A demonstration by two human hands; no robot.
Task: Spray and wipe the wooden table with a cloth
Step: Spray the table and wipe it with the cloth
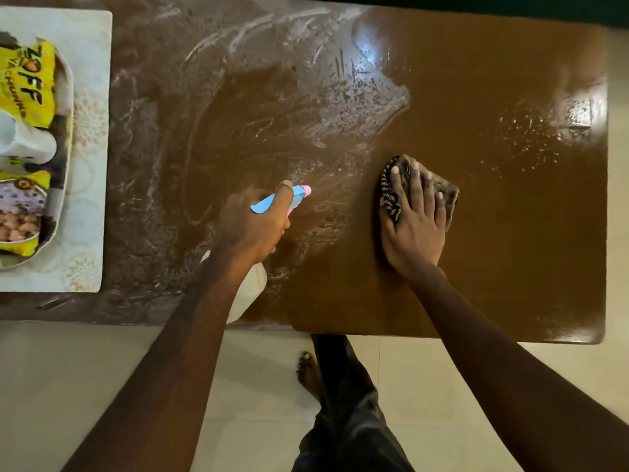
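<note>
The wooden table (493,267) fills the view; its left half is dull with whitish smears and its right half is shiny brown with spray droplets at the far right. My left hand (253,226) grips a spray bottle (250,287) with a white body and a blue and pink head, its nozzle pointing up and to the right over the table's middle. My right hand (413,226) lies flat, fingers spread, pressing a dark patterned cloth (442,190) onto the table a little right of centre.
A pale placemat (88,165) lies at the table's left end and carries a tray (66,141) with yellow snack packets and a white cup. Below the table's near edge are the tiled floor (102,386) and my leg and bare foot (308,373).
</note>
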